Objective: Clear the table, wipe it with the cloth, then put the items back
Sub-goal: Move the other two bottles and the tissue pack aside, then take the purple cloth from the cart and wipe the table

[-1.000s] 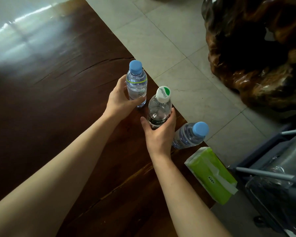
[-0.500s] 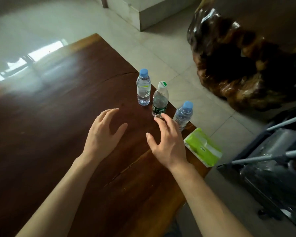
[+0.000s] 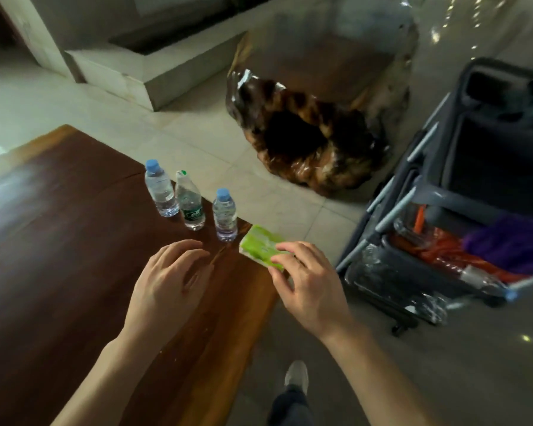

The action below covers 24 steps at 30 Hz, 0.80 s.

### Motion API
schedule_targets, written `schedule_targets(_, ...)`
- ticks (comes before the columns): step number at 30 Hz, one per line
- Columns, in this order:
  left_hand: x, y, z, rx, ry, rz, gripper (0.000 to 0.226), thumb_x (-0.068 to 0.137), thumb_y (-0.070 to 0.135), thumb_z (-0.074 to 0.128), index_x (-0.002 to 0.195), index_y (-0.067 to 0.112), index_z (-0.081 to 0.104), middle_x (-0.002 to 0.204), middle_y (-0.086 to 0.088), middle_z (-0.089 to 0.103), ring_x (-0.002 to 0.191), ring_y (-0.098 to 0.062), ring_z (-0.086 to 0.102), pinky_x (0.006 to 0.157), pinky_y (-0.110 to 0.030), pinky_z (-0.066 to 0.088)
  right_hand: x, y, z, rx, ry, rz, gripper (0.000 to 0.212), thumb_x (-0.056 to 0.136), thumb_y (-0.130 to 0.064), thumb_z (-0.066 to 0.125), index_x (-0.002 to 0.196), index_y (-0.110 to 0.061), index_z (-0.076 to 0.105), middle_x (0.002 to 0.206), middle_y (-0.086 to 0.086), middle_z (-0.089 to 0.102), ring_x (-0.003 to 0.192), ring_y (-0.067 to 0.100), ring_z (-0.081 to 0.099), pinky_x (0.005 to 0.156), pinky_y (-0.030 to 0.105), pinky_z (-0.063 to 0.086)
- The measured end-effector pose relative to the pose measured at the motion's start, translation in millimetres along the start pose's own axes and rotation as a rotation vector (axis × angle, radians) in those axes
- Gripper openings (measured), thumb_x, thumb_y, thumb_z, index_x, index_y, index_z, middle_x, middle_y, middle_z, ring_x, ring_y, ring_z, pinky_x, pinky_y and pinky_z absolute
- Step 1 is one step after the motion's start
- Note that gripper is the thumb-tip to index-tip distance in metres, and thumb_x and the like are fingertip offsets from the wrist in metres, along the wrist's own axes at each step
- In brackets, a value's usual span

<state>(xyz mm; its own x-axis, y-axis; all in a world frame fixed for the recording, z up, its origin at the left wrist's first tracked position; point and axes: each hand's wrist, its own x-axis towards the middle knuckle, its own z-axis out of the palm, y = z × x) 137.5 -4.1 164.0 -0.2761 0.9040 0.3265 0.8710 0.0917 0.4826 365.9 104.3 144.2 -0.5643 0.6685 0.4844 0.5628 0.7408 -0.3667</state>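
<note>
Three water bottles stand upright in a row near the right edge of the dark wooden table [image 3: 59, 272]: a blue-capped bottle [image 3: 161, 189], a white-and-green-capped bottle [image 3: 189, 201] and a second blue-capped bottle [image 3: 225, 215]. A green tissue pack [image 3: 259, 249] lies at the table's corner just beyond them. My right hand [image 3: 308, 284] has its fingers wrapped around the near end of the pack. My left hand [image 3: 170, 287] hovers over the table with fingers spread, holding nothing. No cloth shows on the table.
A grey cleaning cart [image 3: 462, 229] with orange and purple cloths in its lower tray stands right of the table. A large carved wooden stump [image 3: 314, 142] sits on the tiled floor beyond. My shoe [image 3: 296, 373] is on the floor by the table edge.
Both hands let go of the bottles and drew back. My right hand then swung right onto the green tissue pack. The view pulled back and up.
</note>
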Motion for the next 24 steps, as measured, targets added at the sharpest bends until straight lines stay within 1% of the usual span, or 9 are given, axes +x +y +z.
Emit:
schedule_targets(4, 24.9, 63.7, 30.1, -0.024, -0.063, 0.158, 0.036, 0.092, 0.039, 0.056, 0.108, 0.014, 0.076, 0.119, -0.003, 0.071, 0.108, -0.026, 0.067, 0.096, -0.039, 0.051, -29.7, 50.1, -56.6, -0.086, 0.083, 0.075, 0.014, 0.097, -0.022, 0.065, 0.100, -0.012, 0.074, 0.112, 0.004, 0.070, 0.103, 0.022, 0.066, 0.094, 0.035, 0.053)
schedule_targets(7, 44.3, 114.6, 56.5, -0.048, -0.117, 0.235, 0.039, 0.093, 0.041, 0.053, 0.110, 0.014, 0.075, 0.118, -0.003, 0.071, 0.106, -0.027, 0.068, 0.091, -0.041, 0.054, -51.9, 90.2, -99.2, -0.148, 0.127, 0.153, 0.014, 0.097, -0.023, 0.065, 0.101, -0.013, 0.073, 0.112, 0.003, 0.069, 0.104, 0.017, 0.063, 0.093, 0.031, 0.052)
schedule_targets(9, 60.2, 153.6, 80.0, -0.061, -0.145, 0.316, 0.033, 0.094, 0.038, 0.057, 0.107, 0.014, 0.075, 0.112, -0.004, 0.072, 0.099, -0.028, 0.070, 0.084, -0.041, 0.056, -68.6, 120.7, -130.4, -0.209, 0.161, 0.202, 0.013, 0.095, -0.022, 0.066, 0.100, -0.012, 0.072, 0.110, 0.002, 0.069, 0.104, 0.017, 0.063, 0.092, 0.032, 0.052)
schedule_targets(11, 73.6, 187.3, 103.3, -0.064, -0.155, 0.409, 0.022, 0.096, 0.029, 0.064, 0.104, 0.012, 0.075, 0.106, -0.005, 0.073, 0.093, -0.028, 0.072, 0.079, -0.038, 0.058, -82.4, 147.2, -156.0, -0.260, 0.174, 0.239, 0.014, 0.094, -0.022, 0.066, 0.099, -0.011, 0.072, 0.106, 0.002, 0.068, 0.100, 0.018, 0.063, 0.088, 0.034, 0.053)
schedule_targets(14, 92.8, 238.6, 142.0, -0.072, -0.229, 0.512, 0.019, 0.094, 0.025, 0.069, 0.107, 0.011, 0.074, 0.104, -0.005, 0.073, 0.092, -0.025, 0.071, 0.075, -0.039, 0.062, -102.6, 186.6, -191.9, -0.327, 0.166, 0.306, 0.014, 0.093, -0.021, 0.066, 0.101, -0.010, 0.071, 0.102, 0.001, 0.067, 0.094, 0.020, 0.063, 0.083, 0.033, 0.052)
schedule_targets(16, 102.7, 269.1, 165.2, -0.058, -0.261, 0.558, 0.020, 0.092, 0.025, 0.071, 0.108, 0.012, 0.073, 0.104, -0.003, 0.072, 0.092, -0.022, 0.070, 0.076, -0.035, 0.060, -112.7, 210.7, -210.7, -0.366, 0.171, 0.341, 0.017, 0.092, -0.021, 0.067, 0.104, -0.009, 0.070, 0.102, 0.002, 0.068, 0.093, 0.020, 0.062, 0.083, 0.032, 0.052)
schedule_targets(20, 123.0, 328.2, 210.4, -0.078, -0.268, 0.679, 0.021, 0.091, 0.027, 0.067, 0.109, 0.015, 0.069, 0.104, 0.000, 0.071, 0.092, -0.018, 0.068, 0.076, -0.029, 0.056, -127.3, 262.5, -241.6, -0.430, 0.159, 0.421, 0.024, 0.091, -0.022, 0.068, 0.111, -0.009, 0.068, 0.109, 0.004, 0.067, 0.100, 0.024, 0.061, 0.087, 0.037, 0.052)
schedule_targets(22, 135.8, 356.0, 234.0, -0.086, -0.274, 0.713, 0.024, 0.089, 0.025, 0.070, 0.111, 0.015, 0.067, 0.107, -0.002, 0.070, 0.096, -0.021, 0.068, 0.080, -0.034, 0.057, -132.2, 290.0, -254.2, -0.444, 0.127, 0.470, 0.031, 0.089, -0.022, 0.071, 0.116, -0.007, 0.066, 0.115, 0.006, 0.066, 0.106, 0.026, 0.061, 0.092, 0.041, 0.052)
schedule_targets(24, 149.9, 381.2, 257.0, -0.069, -0.296, 0.716, 0.036, 0.086, 0.025, 0.075, 0.119, 0.014, 0.064, 0.117, -0.005, 0.068, 0.105, -0.025, 0.067, 0.088, -0.040, 0.056, -135.2, 316.9, -263.8, -0.450, 0.077, 0.521, 0.043, 0.088, -0.024, 0.073, 0.126, -0.005, 0.063, 0.124, 0.009, 0.065, 0.114, 0.029, 0.060, 0.097, 0.045, 0.052)
